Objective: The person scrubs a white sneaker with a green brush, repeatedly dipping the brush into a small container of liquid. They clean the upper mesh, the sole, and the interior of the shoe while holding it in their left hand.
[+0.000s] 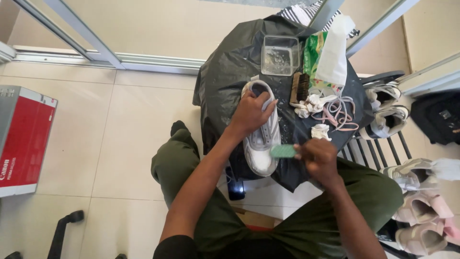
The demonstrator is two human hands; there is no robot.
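A white and grey sneaker point(261, 144) lies on a small table covered with a black plastic sheet point(230, 72). My left hand point(250, 114) grips the sneaker around its opening, fingers over the heel collar. My right hand point(318, 160) holds a small green brush point(282, 152), whose head touches the sneaker's side near the toe. I sit with green trousers, knees on either side of the table.
On the sheet lie a clear plastic tub of water point(280, 55), a wooden brush point(300, 87), a green packet point(314, 52), pink laces point(338, 112) and crumpled tissues point(320, 130). More shoes point(388, 108) sit on a rack at right. A red box point(24, 139) stands at left.
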